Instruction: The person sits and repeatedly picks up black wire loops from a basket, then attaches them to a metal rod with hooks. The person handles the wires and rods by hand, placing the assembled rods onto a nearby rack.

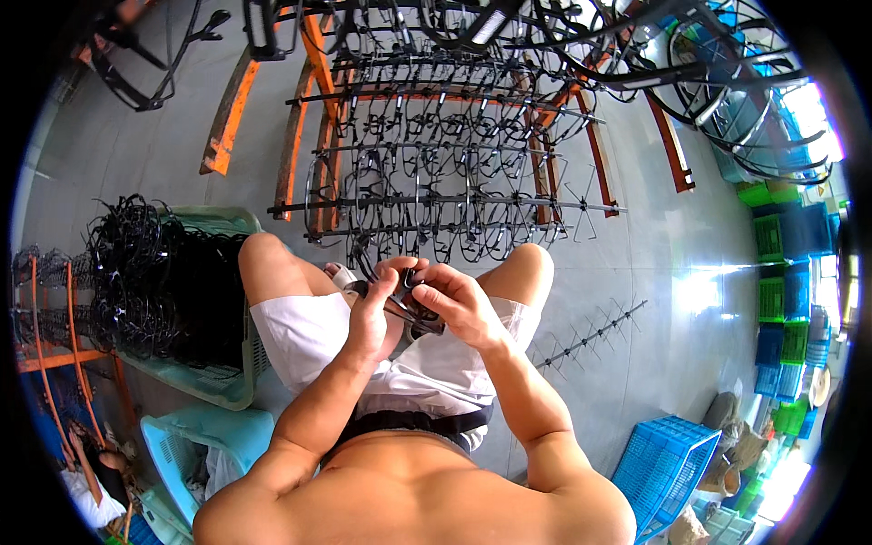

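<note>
Over my lap, my left hand (pixel 371 304) and my right hand (pixel 461 307) come together with their fingers closed. Between their fingertips is a small black curved part (pixel 407 283), glossy and thin; its exact kind cannot be made out. More dark pieces show just below my fingers, partly hidden by the hands. In front of my knees stands a rack of black bars (pixel 427 203), hung with many similar black looped parts. At my left, a pale green crate (pixel 238 386) holds a tangled heap of black parts (pixel 136 263).
Orange rack legs (pixel 229 113) stand on the grey floor. A bare hooked bar (pixel 590 341) lies right of my knee. Behind me are a light blue tub (pixel 168 454) and a blue crate (pixel 658 454). Stacked crates (pixel 770 238) line the right side. Another person (pixel 91 481) is far left.
</note>
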`<state>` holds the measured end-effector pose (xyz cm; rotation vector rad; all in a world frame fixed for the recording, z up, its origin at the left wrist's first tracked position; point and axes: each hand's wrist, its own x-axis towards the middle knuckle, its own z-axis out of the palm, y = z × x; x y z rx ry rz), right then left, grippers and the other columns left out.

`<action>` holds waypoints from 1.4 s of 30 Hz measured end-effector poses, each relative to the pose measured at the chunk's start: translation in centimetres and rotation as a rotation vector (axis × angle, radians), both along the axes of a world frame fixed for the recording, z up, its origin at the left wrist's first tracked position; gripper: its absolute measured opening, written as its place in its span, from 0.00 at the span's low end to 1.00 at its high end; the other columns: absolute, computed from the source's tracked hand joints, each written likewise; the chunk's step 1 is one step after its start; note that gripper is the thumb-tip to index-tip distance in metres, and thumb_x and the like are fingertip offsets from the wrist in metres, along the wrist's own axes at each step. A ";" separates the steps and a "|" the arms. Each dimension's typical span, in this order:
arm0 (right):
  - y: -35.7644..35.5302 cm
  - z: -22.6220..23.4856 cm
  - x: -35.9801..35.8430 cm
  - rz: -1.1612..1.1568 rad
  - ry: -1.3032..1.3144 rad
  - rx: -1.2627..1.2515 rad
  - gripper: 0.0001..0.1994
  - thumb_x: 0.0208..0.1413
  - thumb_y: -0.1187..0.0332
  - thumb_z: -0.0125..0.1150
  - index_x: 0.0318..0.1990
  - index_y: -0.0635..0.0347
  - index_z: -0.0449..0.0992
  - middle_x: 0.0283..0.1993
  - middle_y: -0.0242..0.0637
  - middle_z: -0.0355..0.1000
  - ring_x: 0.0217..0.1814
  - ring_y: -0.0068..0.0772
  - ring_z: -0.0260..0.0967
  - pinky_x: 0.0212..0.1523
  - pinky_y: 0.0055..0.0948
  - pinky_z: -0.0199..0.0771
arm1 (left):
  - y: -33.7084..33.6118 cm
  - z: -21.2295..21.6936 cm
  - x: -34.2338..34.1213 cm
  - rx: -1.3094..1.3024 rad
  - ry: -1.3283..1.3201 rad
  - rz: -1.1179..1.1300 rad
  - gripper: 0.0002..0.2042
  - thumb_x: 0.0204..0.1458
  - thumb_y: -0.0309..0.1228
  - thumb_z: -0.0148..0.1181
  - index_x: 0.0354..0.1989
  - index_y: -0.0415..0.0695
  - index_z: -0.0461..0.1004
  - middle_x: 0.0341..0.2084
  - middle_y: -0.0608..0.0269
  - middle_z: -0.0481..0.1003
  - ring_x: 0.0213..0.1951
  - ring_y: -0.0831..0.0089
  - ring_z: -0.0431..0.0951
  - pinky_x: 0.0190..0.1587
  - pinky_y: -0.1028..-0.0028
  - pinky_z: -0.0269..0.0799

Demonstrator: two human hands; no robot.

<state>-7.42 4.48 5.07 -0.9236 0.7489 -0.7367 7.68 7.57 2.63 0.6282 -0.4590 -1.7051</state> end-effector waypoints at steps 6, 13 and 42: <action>1.3 0.8 -1.4 -0.221 0.157 -0.077 0.05 0.55 0.71 0.59 0.37 0.63 0.73 0.41 0.30 0.59 0.45 0.21 0.60 0.46 0.23 0.66 | 0.1 0.9 -1.2 -0.101 -0.058 -0.146 0.25 0.54 0.32 0.53 0.61 0.43 0.57 0.55 0.57 0.64 0.56 0.66 0.64 0.57 0.65 0.61; 1.7 -2.0 -2.2 -0.294 -0.102 0.034 0.04 0.55 0.73 0.58 0.35 0.64 0.72 0.42 0.30 0.61 0.45 0.23 0.61 0.46 0.24 0.71 | 1.6 2.5 -1.1 0.017 -0.195 -0.196 0.29 0.47 0.20 0.51 0.61 0.39 0.54 0.47 0.58 0.67 0.45 0.71 0.71 0.49 0.72 0.66; -11.2 3.5 -11.7 -0.677 -0.101 -0.141 0.07 0.58 0.71 0.54 0.32 0.52 0.61 0.36 0.43 0.74 0.17 0.22 0.65 0.10 0.20 0.61 | 2.9 4.2 0.0 -0.147 0.623 -0.666 0.11 0.48 0.23 0.57 0.39 0.41 0.64 0.32 0.47 0.69 0.19 0.67 0.69 0.22 0.72 0.69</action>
